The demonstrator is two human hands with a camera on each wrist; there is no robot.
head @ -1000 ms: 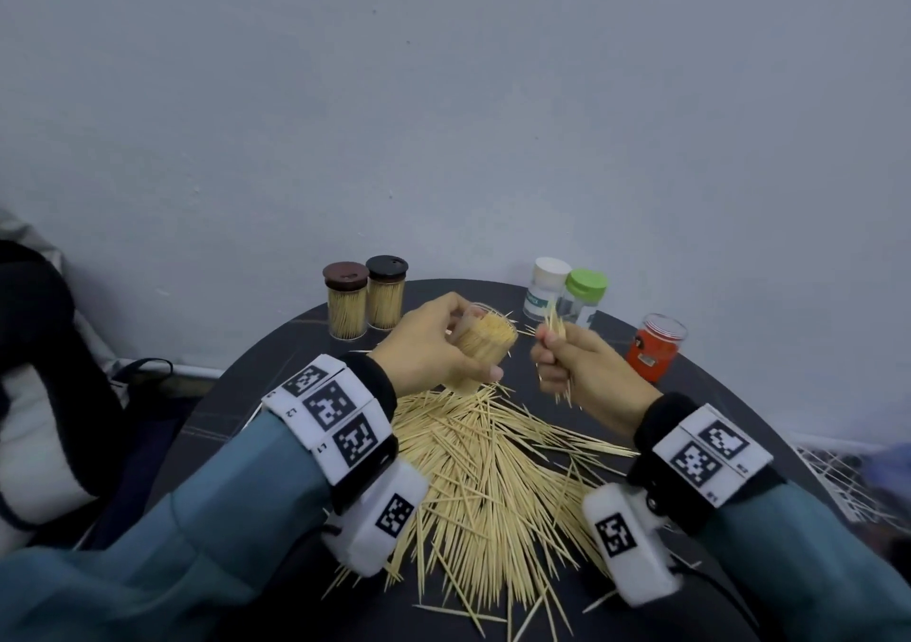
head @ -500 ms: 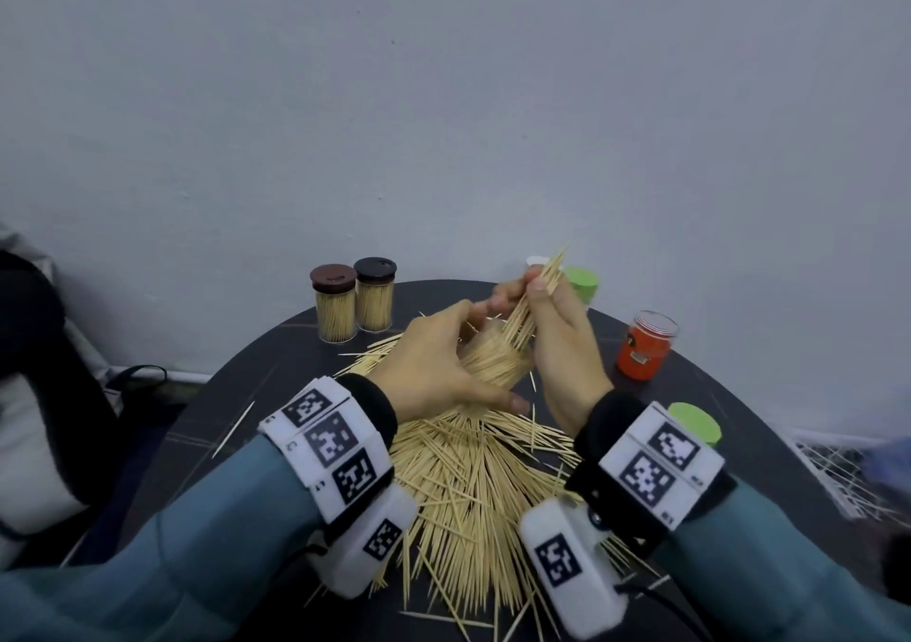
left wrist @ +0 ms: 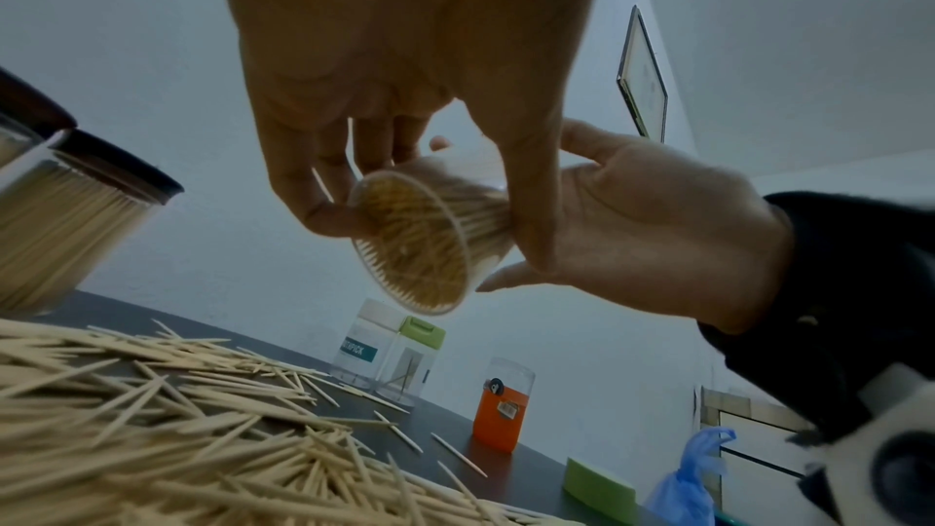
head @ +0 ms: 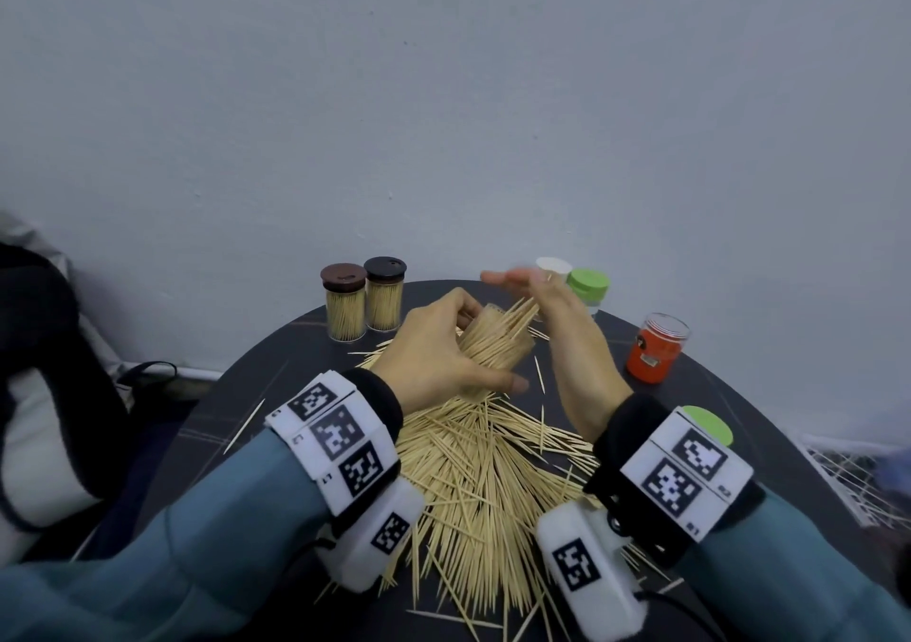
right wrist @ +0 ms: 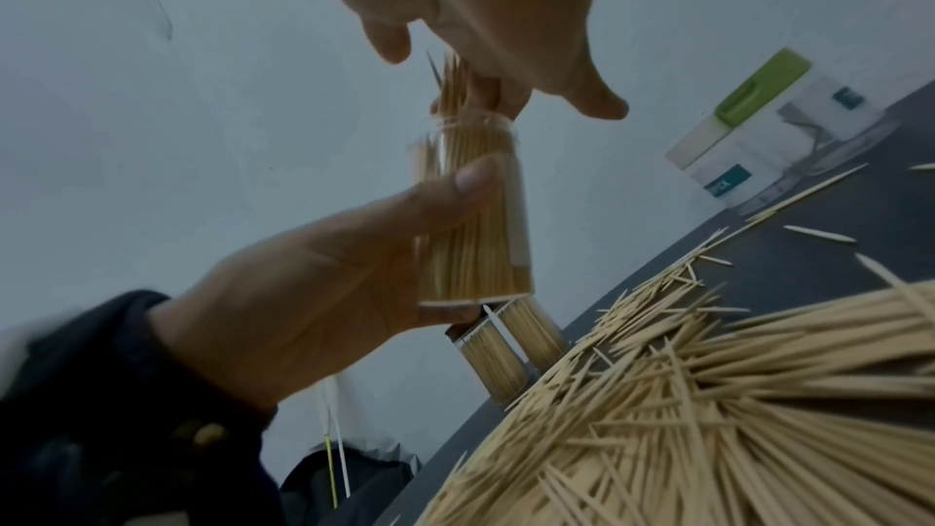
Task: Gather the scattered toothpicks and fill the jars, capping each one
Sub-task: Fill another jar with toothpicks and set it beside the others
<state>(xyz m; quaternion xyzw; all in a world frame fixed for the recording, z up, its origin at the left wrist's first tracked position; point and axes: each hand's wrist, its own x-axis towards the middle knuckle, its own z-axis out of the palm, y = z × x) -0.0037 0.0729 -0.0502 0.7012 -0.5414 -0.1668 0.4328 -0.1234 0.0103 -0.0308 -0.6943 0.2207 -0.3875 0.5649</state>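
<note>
Holding the jar [head: 498, 345] mid-table, the left hand [head: 434, 350] grips it; the right hand [head: 567, 336], pinching toothpicks before, now has fingers straight over its mouth. Two capped jars [head: 362, 303] at 11 o'clock, pile [head: 473, 483] at 6.

I count six jars in all. Two brown-capped jars [head: 362, 303] stand side by side at the back of my table [head: 769, 424], both packed with toothpicks. One clear open jar [head: 495, 345] is in my left hand [head: 438, 355], crammed full. One white-capped jar [head: 553, 266] and one green-capped jar [head: 587, 286] stand together behind my right hand [head: 567, 345]. One orange jar [head: 655, 353] stands uncapped on the right. One loose green lid [head: 707, 424] lies flat near my right wrist. The toothpick pile [head: 483, 493] is a single heap, its sticks too many to count, with a few strays around it. Two hands, each wearing one marker band.
</note>
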